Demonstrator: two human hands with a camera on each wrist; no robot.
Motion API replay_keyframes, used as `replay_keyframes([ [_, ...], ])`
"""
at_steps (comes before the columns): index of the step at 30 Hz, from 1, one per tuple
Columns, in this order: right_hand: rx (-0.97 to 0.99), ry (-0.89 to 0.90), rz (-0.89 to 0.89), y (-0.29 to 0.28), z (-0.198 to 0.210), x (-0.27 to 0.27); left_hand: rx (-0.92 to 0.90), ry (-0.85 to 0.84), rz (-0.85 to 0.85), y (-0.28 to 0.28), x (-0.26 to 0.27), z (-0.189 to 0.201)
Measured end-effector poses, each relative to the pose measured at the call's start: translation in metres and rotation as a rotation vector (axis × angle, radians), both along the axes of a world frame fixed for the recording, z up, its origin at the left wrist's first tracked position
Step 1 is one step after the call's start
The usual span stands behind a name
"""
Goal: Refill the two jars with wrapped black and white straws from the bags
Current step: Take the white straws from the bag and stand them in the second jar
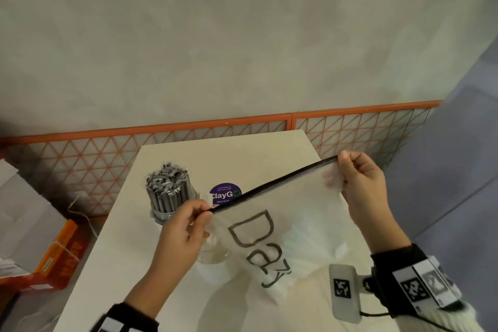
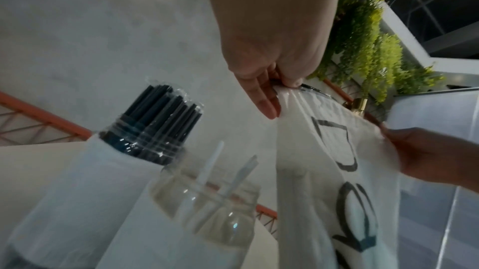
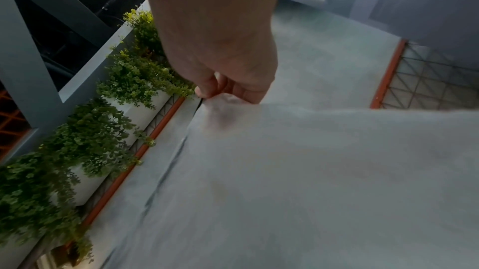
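A frosted zip bag (image 1: 285, 221) with black lettering and a black zip strip hangs stretched between my hands above the table. White wrapped straws show faintly inside it. My left hand (image 1: 200, 211) pinches the bag's left top corner (image 2: 282, 89). My right hand (image 1: 341, 170) pinches the right top corner (image 3: 210, 97). A clear jar (image 1: 168, 198) packed with wrapped black straws (image 2: 155, 121) stands at the table's left. A second clear jar (image 2: 207, 208), holding two or three white straws, stands just beneath my left hand, mostly hidden in the head view.
A purple round sticker (image 1: 225, 194) lies on the white table (image 1: 121, 264) behind the bag. An orange lattice fence (image 1: 94, 159) runs behind the table. Orange boxes (image 1: 56, 256) sit on the floor at left. Green plants (image 3: 111, 93) hang on a ledge.
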State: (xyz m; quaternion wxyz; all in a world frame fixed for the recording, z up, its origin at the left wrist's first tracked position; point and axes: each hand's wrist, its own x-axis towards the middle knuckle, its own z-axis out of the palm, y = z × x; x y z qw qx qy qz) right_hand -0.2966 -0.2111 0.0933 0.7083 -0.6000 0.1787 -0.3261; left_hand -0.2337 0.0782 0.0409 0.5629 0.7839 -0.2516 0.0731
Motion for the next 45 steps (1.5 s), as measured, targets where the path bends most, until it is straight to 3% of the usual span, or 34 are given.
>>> replay_keyframes([
  [7, -0.075, 0.078, -0.159, -0.005, -0.017, -0.013, 0.033, -0.255, -0.078, -0.001, 0.003, 0.020],
  [9, -0.287, 0.127, -0.268, -0.001, -0.021, -0.017, 0.022, -0.248, -0.080, -0.004, 0.005, 0.018],
  [11, -0.622, -0.008, -0.353, 0.006, -0.018, -0.023, 0.008, -0.243, -0.072, -0.008, 0.006, 0.016],
  [13, -1.031, -0.176, -0.277, 0.013, -0.012, -0.025, 0.004, -0.242, -0.072, -0.012, 0.007, 0.015],
  [14, -1.208, -0.171, -0.174, 0.017, -0.010, -0.024, 0.002, -0.236, -0.076, -0.013, 0.008, 0.015],
  [16, -1.448, 0.017, 0.011, 0.021, -0.010, -0.017, 0.003, -0.227, -0.089, -0.015, 0.010, 0.014],
  [19, -1.580, 0.196, 0.105, 0.019, -0.018, -0.010, 0.010, -0.233, -0.102, -0.012, 0.012, 0.016],
  [21, -1.638, 0.161, 0.071, 0.014, -0.020, -0.009, 0.011, -0.230, -0.094, -0.009, 0.014, 0.017],
  [25, -1.673, -0.076, -0.012, 0.008, -0.017, -0.014, -0.013, -0.138, -0.061, 0.000, 0.017, 0.015],
  [29, -1.617, -0.034, 0.079, 0.004, -0.023, -0.021, 0.076, -0.066, -0.101, 0.008, 0.018, 0.013],
  [33, -1.546, -0.077, 0.147, 0.012, -0.031, -0.020, 0.065, 0.165, -0.209, 0.002, 0.027, 0.041],
  [36, -1.522, -0.087, 0.203, 0.023, -0.029, -0.013, 0.403, 0.222, -0.305, -0.032, 0.032, 0.072],
  [38, -1.546, -0.087, 0.223, 0.027, -0.024, -0.009, 0.715, 0.121, -0.377, -0.058, 0.035, 0.082],
  [40, -1.577, -0.065, 0.215, 0.027, -0.018, -0.012, 0.857, 0.011, -0.360, -0.075, 0.041, 0.080],
  [45, -1.395, -0.047, 0.208, 0.019, -0.024, -0.048, 0.545, 0.025, -0.215, -0.072, 0.043, 0.065],
])
